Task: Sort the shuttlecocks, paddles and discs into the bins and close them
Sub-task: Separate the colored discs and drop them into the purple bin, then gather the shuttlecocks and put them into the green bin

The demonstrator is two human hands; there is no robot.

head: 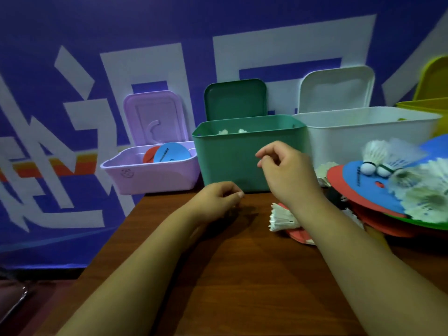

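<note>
A green bin (232, 163) stands open at the table's back, white shuttlecocks (231, 131) just showing over its rim. Left of it, an open purple bin (155, 178) holds a blue disc (172, 152) and a red disc (148, 155). My right hand (288, 173) hovers in front of the green bin, fingers loosely curled, holding nothing. My left hand (215, 200) rests low on the table, fingers loosely curled and empty. One white shuttlecock (282, 218) lies on the table under my right wrist. A pile of discs (358, 183) and shuttlecocks (378, 154) sits at right.
An open white bin (363, 134) stands right of the green one, and a yellow bin (426, 105) sits at the far right edge. All lids lean up against the blue-and-white wall. The brown wooden table (230, 275) ends at left, dropping to the floor.
</note>
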